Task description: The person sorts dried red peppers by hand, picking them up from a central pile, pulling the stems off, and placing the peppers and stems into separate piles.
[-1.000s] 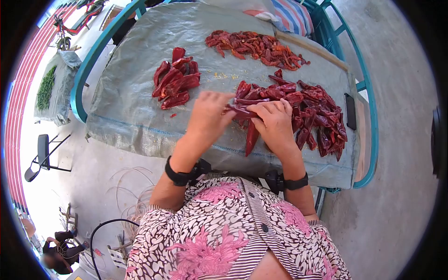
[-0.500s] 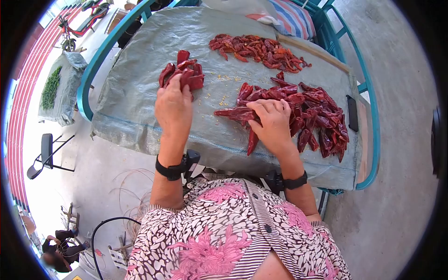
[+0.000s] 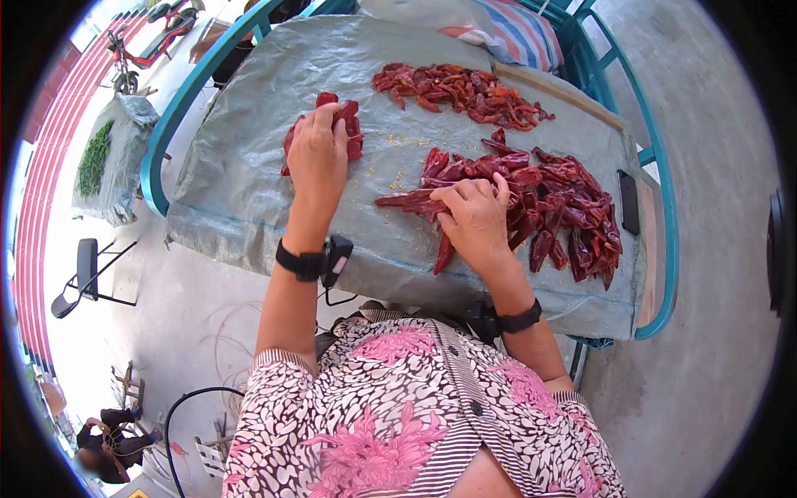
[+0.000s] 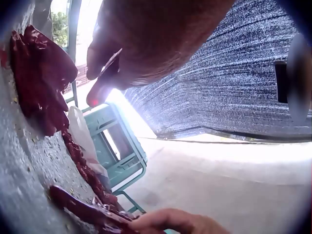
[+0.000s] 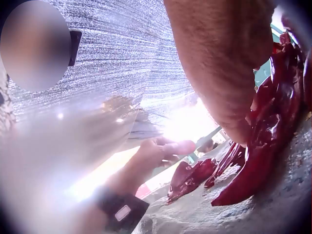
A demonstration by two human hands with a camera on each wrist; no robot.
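My left hand is over the small pile of dried red peppers on the left, hiding part of it. In the left wrist view, that hand's fingers stand apart from the peppers. My right hand lies along the near left side of a larger heap of whole dried peppers. Its thumb and fingers pinch a long dark-red dried pepper, whose tip points left. The right wrist view has glossy peppers right under the fingertips.
Smaller, shrivelled red pepper pieces lie at the back of the sheet-covered table. Pale seeds are scattered mid-table. A phone sits at the right edge, inside a teal metal rail. A striped sack stands behind.
My left hand has moved from beside the right hand, leftward to the small pile, and has lifted slightly there. The right hand has stayed near the large heap with the long pepper.
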